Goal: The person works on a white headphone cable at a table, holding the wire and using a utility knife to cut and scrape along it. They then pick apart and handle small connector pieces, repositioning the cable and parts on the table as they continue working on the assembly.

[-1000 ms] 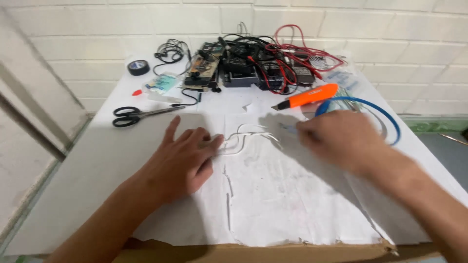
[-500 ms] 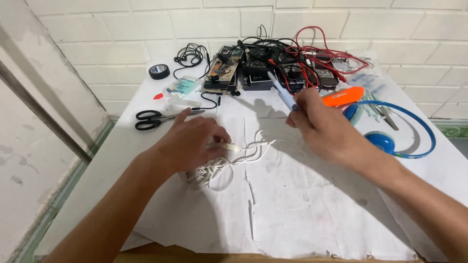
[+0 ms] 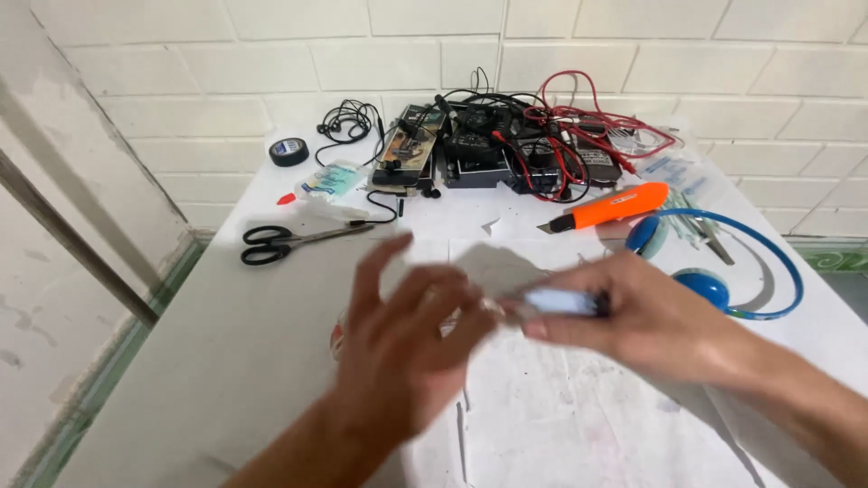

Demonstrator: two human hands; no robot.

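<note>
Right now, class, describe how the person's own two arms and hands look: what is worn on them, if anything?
Both forearms are bare, with no sleeves in view. The left hand and right hand wear no gloves; no rings, watch or bracelets can be seen, though motion blurs both hands and their fingers.

A white-painted brick wall [image 3: 633, 54] runs along the far side of a pale grey counter [image 3: 181, 361]. At left, a scuffed, whitewashed surface [image 3: 54, 226] stands crossed by a dark diagonal bar [image 3: 81, 244]. Green-patterned floor tile [image 3: 836, 260] shows far right. Light is soft and even.
</note>
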